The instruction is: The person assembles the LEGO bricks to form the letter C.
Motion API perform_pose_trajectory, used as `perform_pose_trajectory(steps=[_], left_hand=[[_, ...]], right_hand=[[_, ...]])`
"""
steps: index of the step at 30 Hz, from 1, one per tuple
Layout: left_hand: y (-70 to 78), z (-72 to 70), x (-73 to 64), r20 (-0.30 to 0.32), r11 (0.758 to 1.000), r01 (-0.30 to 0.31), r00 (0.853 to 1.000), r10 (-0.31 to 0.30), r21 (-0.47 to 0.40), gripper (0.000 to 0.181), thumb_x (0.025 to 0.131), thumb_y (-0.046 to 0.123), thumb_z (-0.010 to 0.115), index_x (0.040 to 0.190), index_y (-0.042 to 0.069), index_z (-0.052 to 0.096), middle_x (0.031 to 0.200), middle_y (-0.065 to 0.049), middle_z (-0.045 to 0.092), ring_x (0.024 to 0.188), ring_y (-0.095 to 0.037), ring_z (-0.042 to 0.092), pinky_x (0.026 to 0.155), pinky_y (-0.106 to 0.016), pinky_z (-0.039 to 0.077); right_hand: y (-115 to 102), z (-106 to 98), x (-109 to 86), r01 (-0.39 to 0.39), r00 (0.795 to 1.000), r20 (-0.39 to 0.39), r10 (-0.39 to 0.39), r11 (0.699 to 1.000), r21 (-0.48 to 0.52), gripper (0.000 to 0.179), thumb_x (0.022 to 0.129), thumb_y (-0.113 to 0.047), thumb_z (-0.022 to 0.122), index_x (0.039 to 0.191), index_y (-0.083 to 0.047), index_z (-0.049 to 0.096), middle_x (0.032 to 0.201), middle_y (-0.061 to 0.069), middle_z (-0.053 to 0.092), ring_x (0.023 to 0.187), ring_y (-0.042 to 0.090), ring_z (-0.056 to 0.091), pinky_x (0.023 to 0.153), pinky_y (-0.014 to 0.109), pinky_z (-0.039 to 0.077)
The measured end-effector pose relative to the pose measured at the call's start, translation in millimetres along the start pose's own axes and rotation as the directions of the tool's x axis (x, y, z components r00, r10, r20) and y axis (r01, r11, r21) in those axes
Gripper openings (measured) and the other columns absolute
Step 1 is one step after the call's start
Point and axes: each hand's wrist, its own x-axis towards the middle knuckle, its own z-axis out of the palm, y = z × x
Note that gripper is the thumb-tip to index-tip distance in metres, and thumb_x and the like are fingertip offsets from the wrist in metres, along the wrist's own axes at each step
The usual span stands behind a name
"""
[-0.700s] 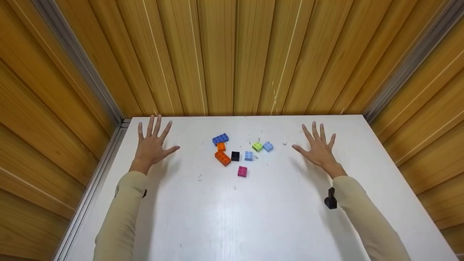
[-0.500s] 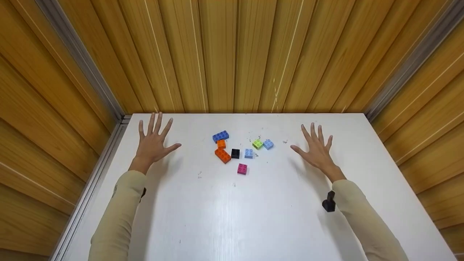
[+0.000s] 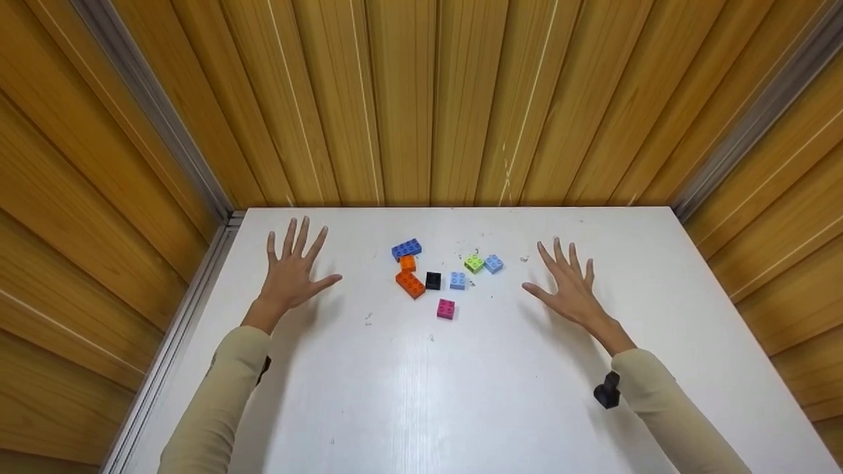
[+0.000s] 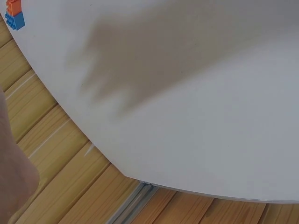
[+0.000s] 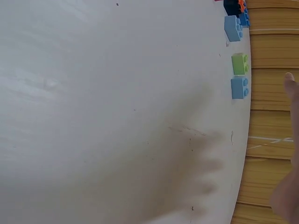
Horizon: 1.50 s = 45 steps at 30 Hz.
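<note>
My left hand [image 3: 288, 282] is held over the left side of the white table, fingers spread, with nothing in it. Across from it, my right hand [image 3: 570, 294] hovers over the right side, also spread and holding nothing. Between them lie several toy building bricks: a long blue brick [image 3: 406, 249], a small orange brick [image 3: 407, 263], a long orange brick [image 3: 410, 284], a black brick [image 3: 433, 280], a light blue brick [image 3: 458, 280], a lime green brick [image 3: 473, 263], a second light blue brick [image 3: 494, 264] and a magenta brick [image 3: 446, 309]. Only part of each hand enters its wrist view.
The white table [image 3: 395, 395] ends at a wood-look panel wall [image 3: 421, 105], with similar panels on both sides. A metal rail [image 3: 168, 359] runs along its left edge. A black device [image 3: 607, 391] sits at the right sleeve's cuff. Small dark marks dot the tabletop.
Both hands have drawn slightly back toward the body and a little closer together, fingers still spread. The bricks keep their arrangement; the head view has shifted a little.
</note>
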Motion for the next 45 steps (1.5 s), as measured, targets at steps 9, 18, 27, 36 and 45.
perform_pose_trajectory(steps=[9,18,27,36,45], left_hand=[[-0.6,9.7,-12.5,0.007,0.990,0.067,0.998,-0.067,-0.120,0.102,0.089,0.064,0.064,0.165,0.018,0.014,0.172,-0.018,0.004,0.159,-0.039,-0.001,0.120,-0.069,-0.007],[10.0,15.8,-15.3,0.108,0.917,0.142,0.988,-0.109,-0.373,0.101,0.092,0.061,0.062,0.166,0.017,0.010,0.170,-0.019,0.018,0.155,-0.043,0.014,0.119,-0.066,0.002],[21.3,12.6,-17.8,0.211,0.786,0.248,0.966,-0.152,-0.567,0.090,0.096,0.054,0.060,0.164,0.013,0.019,0.163,-0.022,0.034,0.151,-0.042,0.026,0.119,-0.062,0.007],[48.5,17.5,-9.5,0.217,0.763,0.208,0.972,-0.091,-0.612,0.082,0.091,0.038,0.075,0.158,0.010,0.037,0.151,-0.021,0.051,0.141,-0.040,0.045,0.120,-0.065,0.020],[70.0,35.9,-1.2,0.196,0.730,0.124,0.981,0.013,-0.672,0.068,0.094,0.026,0.074,0.150,0.001,0.046,0.146,-0.026,0.053,0.134,-0.044,0.051,0.113,-0.062,0.038]], right_hand=[[-4,7,-9.6,0.002,0.999,0.048,-0.007,0.995,0.097,0.091,0.094,-0.049,0.067,0.165,-0.020,0.017,0.170,0.023,0.010,0.157,0.049,0.002,0.119,0.074,-0.004],[-12,16,-12.3,-0.007,0.997,0.075,-0.014,0.961,0.276,0.090,0.097,-0.040,0.069,0.165,-0.016,0.015,0.168,0.023,0.022,0.152,0.050,0.025,0.121,0.070,0.018],[-30,31,-15.4,0.016,0.990,0.117,-0.078,0.889,0.457,0.078,0.098,-0.026,0.069,0.161,-0.008,0.027,0.145,0.031,0.055,0.120,0.043,0.066,0.099,0.057,0.053],[-45,43,-11.8,0.098,0.972,0.139,-0.190,0.864,0.494,0.054,0.100,-0.021,0.067,0.147,0.000,0.050,0.128,0.028,0.066,0.108,0.039,0.071,0.092,0.052,0.057],[-75,63,-0.1,0.132,0.962,0.139,-0.234,0.849,0.512,0.047,0.101,-0.021,0.065,0.139,0.005,0.056,0.128,0.027,0.066,0.113,0.040,0.067,0.092,0.047,0.057]])
